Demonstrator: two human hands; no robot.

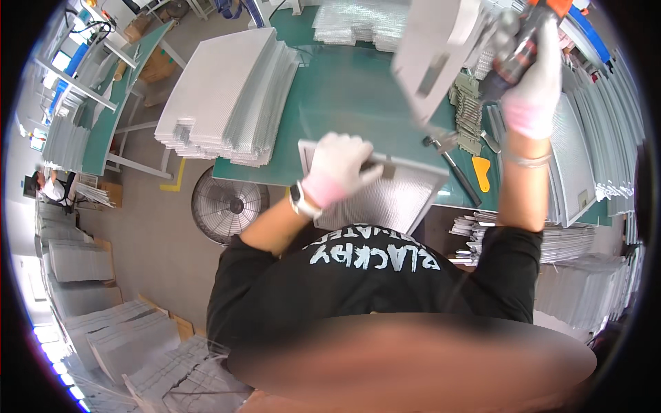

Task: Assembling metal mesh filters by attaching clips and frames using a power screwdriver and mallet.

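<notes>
Two gloved hands are in my view, both on the near side of the counter (344,89). The panel (375,205) lies at the counter's near edge and juts out toward the black shirt (385,275); I take it as my landmark. My left hand (335,165) is over its far left corner, fingers bent and thumb out to the right; whether they truly pinch the frame, I cannot tell. My right hand (538,82) is wrapped round a driver (518,65), up beyond the panel and to its right, next to a white fixture (430,48). The driver is blurred, so I can't make out its tip.

With so much of the panel overhanging, I judge it could tip or slide off if the left hand's hold is loose or the shirt nudges it. The hammer (458,175) and scraper (480,173), just right of the panel, could be knocked by the right arm if it swings low. The clips (468,113), beyond those tools, could scatter the same way. A slip of the driver near the panel might dent its mesh.
</notes>
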